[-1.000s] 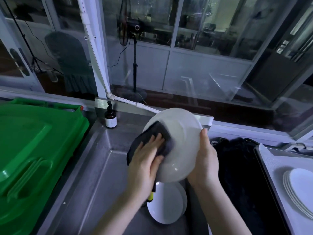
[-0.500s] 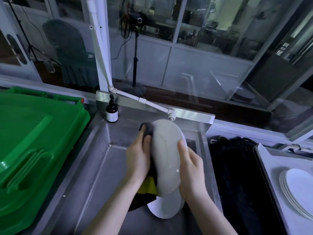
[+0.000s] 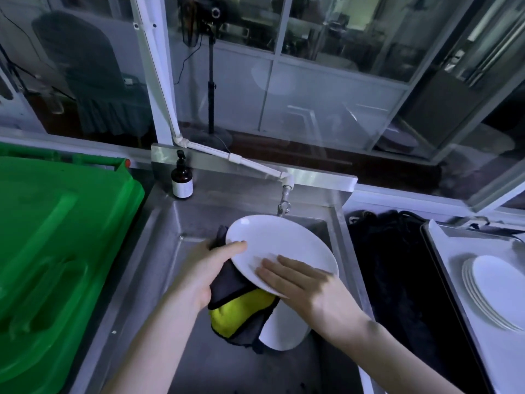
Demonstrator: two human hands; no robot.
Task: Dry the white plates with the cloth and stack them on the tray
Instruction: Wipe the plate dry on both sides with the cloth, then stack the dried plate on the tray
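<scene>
A green bin [image 3: 56, 251] lies at nine o'clock. Over the sink [image 3: 159, 280], the left hand [image 3: 204, 268] pinches the tilted plate [image 3: 284, 245] against the cloth [image 3: 241, 308]. The right hand [image 3: 309, 282] rests on it, fingers flat. At three o'clock, the tray [image 3: 454, 251] carries stacked plates [image 3: 494, 288].

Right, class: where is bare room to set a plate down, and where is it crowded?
Tray: bare strip between the stacked plates and its far rim. Sink: bare floor between the forearms. Crowded mid-sink: left hand, right hand, cloth, held plate, another plate beneath.
</scene>
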